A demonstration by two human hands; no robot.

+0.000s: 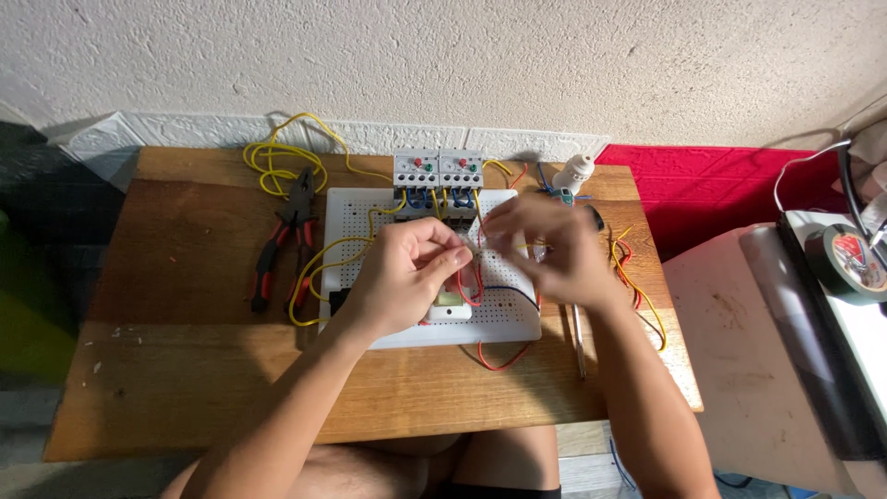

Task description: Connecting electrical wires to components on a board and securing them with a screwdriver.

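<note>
Left hand [407, 277]: fingers curled in a closed pinch over the centre of the white perforated board [517, 319], thumb and forefinger tips together at a red wire [473, 288]; the wire looks gripped, though the contact pt. is small. Right hand [554, 249]: blurred, fingers bent and bunched near the left fingertips; grip state cannot be told, nor what (if anything) it has hold of.

The board lies flat on the wooden desk [185, 277], approx. mid-desk, and acts as the carrier for the parts:
- two grey relay units [438, 170] side by side at its far edge, each with red and green buttons;
- a small pale block [450, 299] just under the left hand;
- yellow wires [319, 268] looping off its left side, with a further yellow coil [275, 157] at the desk's far-left corner;
- a second red wire loop [499, 360] running off its near edge.

Pliers w/ red-and-black handles [282, 245] lie left of the board, apart from it. A white lamp socket [573, 174] sits at the far right of the desk. A thin metal tool [578, 342] lies right of the board. A roll of black tape [845, 263] rests on the side unit at right.
</note>
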